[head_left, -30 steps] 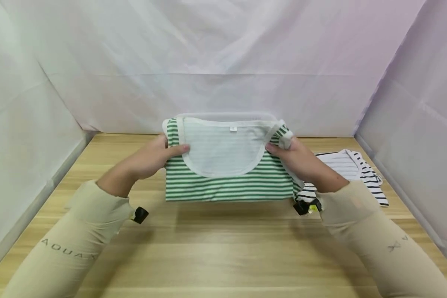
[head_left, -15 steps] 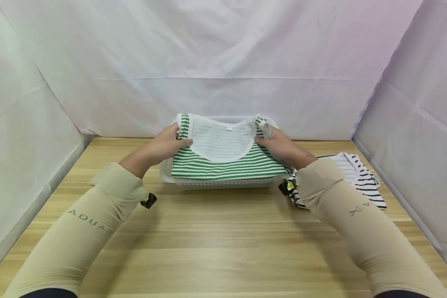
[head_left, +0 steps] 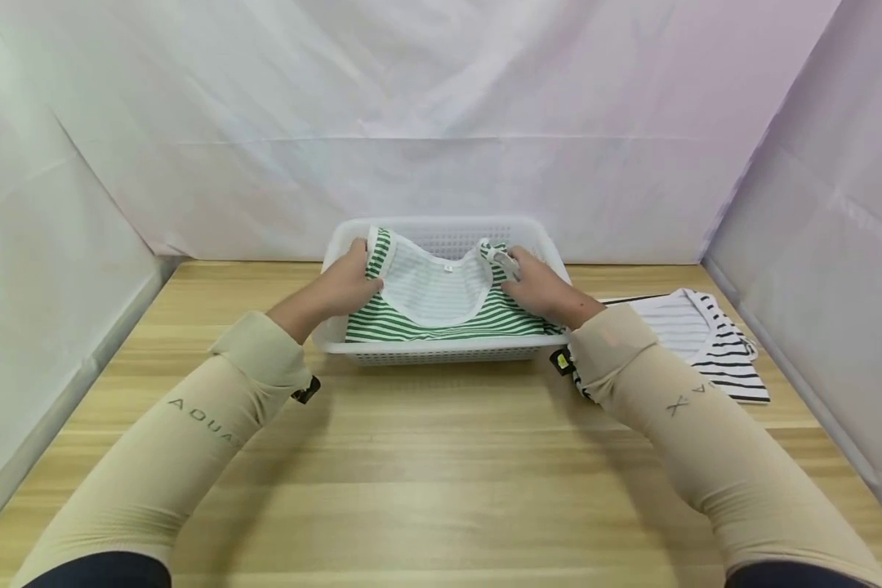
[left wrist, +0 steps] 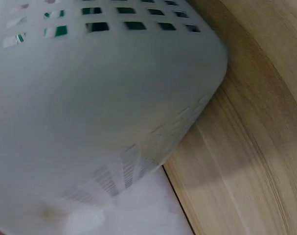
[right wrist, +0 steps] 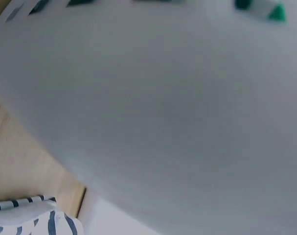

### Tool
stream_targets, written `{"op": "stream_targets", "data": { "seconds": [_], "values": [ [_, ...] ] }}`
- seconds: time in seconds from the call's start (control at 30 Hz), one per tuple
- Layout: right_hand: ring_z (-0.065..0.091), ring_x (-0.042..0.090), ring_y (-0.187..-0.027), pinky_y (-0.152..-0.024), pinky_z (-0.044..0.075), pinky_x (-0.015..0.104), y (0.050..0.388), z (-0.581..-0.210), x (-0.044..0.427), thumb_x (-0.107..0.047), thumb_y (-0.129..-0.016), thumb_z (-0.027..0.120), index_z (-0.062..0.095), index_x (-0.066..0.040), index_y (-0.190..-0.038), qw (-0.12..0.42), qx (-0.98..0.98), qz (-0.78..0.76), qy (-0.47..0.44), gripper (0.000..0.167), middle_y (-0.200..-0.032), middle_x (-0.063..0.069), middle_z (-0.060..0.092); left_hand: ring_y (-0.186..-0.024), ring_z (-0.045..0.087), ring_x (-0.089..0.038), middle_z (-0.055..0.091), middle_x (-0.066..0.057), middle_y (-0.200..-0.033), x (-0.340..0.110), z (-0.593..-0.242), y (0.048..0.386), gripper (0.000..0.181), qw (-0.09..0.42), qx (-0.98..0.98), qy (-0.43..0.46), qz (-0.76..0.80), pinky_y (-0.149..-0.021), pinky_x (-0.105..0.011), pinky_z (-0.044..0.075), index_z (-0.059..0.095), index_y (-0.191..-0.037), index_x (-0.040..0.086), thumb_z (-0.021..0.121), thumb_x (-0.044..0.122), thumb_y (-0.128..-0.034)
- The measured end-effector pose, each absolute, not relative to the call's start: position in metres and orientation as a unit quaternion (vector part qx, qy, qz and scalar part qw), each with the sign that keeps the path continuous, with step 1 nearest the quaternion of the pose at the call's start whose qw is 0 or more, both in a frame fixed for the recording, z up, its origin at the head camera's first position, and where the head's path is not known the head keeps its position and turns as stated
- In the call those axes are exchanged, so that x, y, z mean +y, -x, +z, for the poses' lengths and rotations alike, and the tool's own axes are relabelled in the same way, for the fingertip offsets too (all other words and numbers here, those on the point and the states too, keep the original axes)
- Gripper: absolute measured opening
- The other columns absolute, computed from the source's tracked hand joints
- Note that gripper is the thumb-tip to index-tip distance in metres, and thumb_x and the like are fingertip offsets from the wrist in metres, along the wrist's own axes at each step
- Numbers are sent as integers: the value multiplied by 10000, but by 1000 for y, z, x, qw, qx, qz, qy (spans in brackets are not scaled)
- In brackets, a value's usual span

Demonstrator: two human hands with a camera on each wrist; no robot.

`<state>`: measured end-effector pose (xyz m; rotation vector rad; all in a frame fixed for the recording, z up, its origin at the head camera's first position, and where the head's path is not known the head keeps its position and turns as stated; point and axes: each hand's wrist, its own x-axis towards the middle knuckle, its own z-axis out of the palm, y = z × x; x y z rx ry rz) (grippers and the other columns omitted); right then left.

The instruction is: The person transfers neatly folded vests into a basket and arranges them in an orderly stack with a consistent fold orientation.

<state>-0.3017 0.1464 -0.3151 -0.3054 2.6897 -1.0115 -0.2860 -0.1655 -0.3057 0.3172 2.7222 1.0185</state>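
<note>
A green-and-white striped shirt (head_left: pixel 441 327) with a white-trimmed round neckline sits inside a white plastic basket (head_left: pixel 441 351) at the back of the table. My left hand (head_left: pixel 347 282) grips its left shoulder, thumb on top. On the other side, my right hand (head_left: pixel 540 286) holds the right shoulder, where the cloth is bunched. The fingers beneath the cloth are hidden. Through the holes of the basket wall (left wrist: pixel 109 73), bits of green show in the left wrist view. The right wrist view is mostly filled by the basket's side (right wrist: pixel 163 107).
Right of the basket lies a black-and-white striped shirt (head_left: pixel 728 359) on the wooden table (head_left: pixel 441 482), partly behind my right forearm. A white cloth backdrop (head_left: pixel 441 98) rises behind the basket, and similar cloth walls stand at both sides.
Both hands have carried the green striped shirt away from me and down into the basket, drawing a little closer together. The basket, mostly covered earlier, now shows its rim and back wall.
</note>
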Motion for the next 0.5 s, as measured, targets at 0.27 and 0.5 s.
{"op": "stream_targets", "data": {
  "seconds": [0.27,0.5],
  "values": [
    [573,279,-1001,-780,462,395,308,-316,137,-45,-1009,445,-10,-217,-1616,121,933,-324,98,778,-1386,219,535,-678,610,-249,649,-226,-986,-162,-309,289,876,108,946,-78,295,-624,-333,491,-153,-1576,105,507,56,-1002],
    [389,199,-494,-519,334,326,314,-320,131,78,-950,435,-71,-194,-1613,96,953,-267,104,878,-675,130,549,-476,449,-179,507,-64,-640,-161,-315,293,978,100,959,-82,253,-471,-287,395,-210,-1579,162,524,-17,-957]
  ]
}}
